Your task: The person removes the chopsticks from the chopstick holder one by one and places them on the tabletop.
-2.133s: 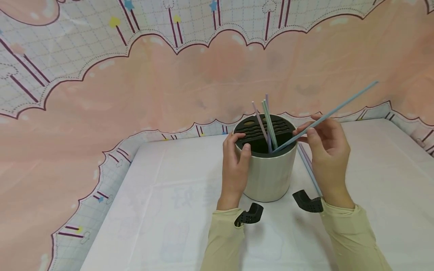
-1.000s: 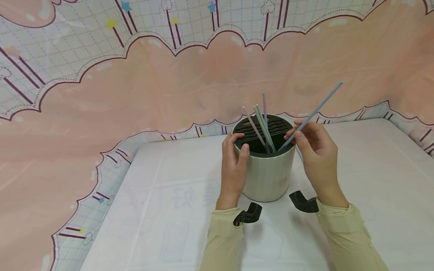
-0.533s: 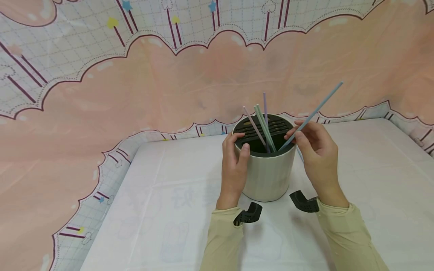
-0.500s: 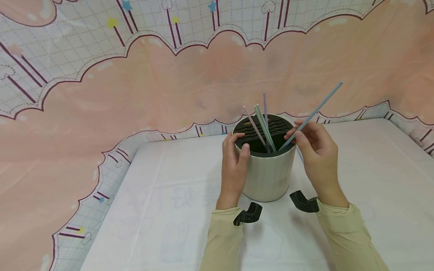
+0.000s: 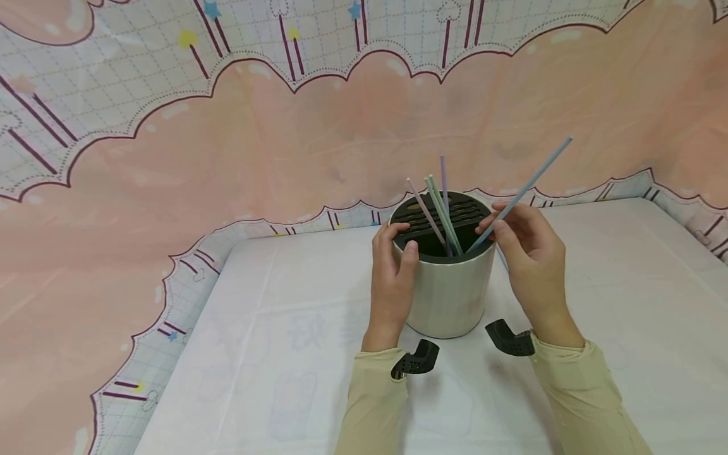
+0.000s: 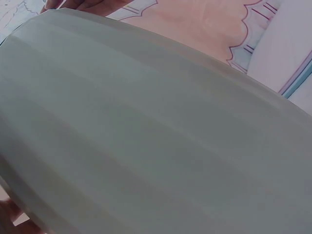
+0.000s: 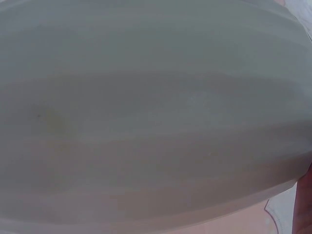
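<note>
A round off-white utensil holder (image 5: 449, 300) stands upright, topped by a dark slotted lid (image 5: 432, 215) with a wide opening at its front. My left hand (image 5: 392, 284) grips its left rim, the thumb near the opening. My right hand (image 5: 531, 268) pinches a light blue straw (image 5: 529, 180) between thumb and fingers at the right rim. That straw slants up to the right, its lower end inside the opening. A pink straw (image 5: 423, 208), green straws (image 5: 440, 208) and a purple straw (image 5: 443, 170) lean in the same opening. The holder's wall fills most of both wrist views.
Purple and blue straws (image 6: 298, 78) lie on the white table (image 5: 273, 354) to the right of the holder, mostly hidden in the head view. A peach patterned cloth (image 5: 341, 145) hangs behind the table. Black camera mounts (image 5: 509, 339) sit on both wrists.
Since two seconds ago, my right hand has moved left, and the blue straw stands steeper with less of it showing. The other straws have shifted slightly. My left hand keeps its place.
</note>
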The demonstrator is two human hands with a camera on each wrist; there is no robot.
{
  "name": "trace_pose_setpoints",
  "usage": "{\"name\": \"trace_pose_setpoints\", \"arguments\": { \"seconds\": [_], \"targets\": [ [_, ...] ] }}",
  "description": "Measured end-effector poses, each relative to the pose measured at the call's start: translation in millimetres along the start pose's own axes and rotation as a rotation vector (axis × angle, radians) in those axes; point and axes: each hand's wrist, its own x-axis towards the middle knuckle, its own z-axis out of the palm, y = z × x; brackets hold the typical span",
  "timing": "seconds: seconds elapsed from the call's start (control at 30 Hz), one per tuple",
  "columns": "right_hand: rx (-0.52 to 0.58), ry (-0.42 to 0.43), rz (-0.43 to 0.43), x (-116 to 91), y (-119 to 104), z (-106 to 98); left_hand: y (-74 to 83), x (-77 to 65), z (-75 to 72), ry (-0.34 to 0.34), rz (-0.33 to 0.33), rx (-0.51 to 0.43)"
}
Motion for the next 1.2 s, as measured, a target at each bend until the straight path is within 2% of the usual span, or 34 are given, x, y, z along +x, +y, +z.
{"name": "trace_pose_setpoints", "arguments": {
  "seconds": [0.23, 0.5, 0.7, 0.93, 1.2],
  "targets": [
    [-0.012, -0.002, 0.013, -0.3, 15.6, -4.5, 0.0, 0.3, 0.5, -0.003, -0.007, -0.001],
    [0.008, -0.001, 0.013, -0.6, -0.7, 0.3, -1.2, 0.0, 0.1, -0.003, -0.003, -0.001],
    [0.004, 0.023, -0.014, -1.5, -4.2, 1.2, -0.7, -0.4, -0.2, -0.005, 0.002, 0.000],
    [0.187, 0.094, -0.064, -0.9, -1.2, -0.4, -1.8, 0.3, 0.1, -0.005, 0.011, -0.001],
    [0.283, 0.163, -0.110, 2.6, -3.3, -2.0, -3.2, 0.8, 1.3, -0.002, 0.016, 0.003]
  ]
}}
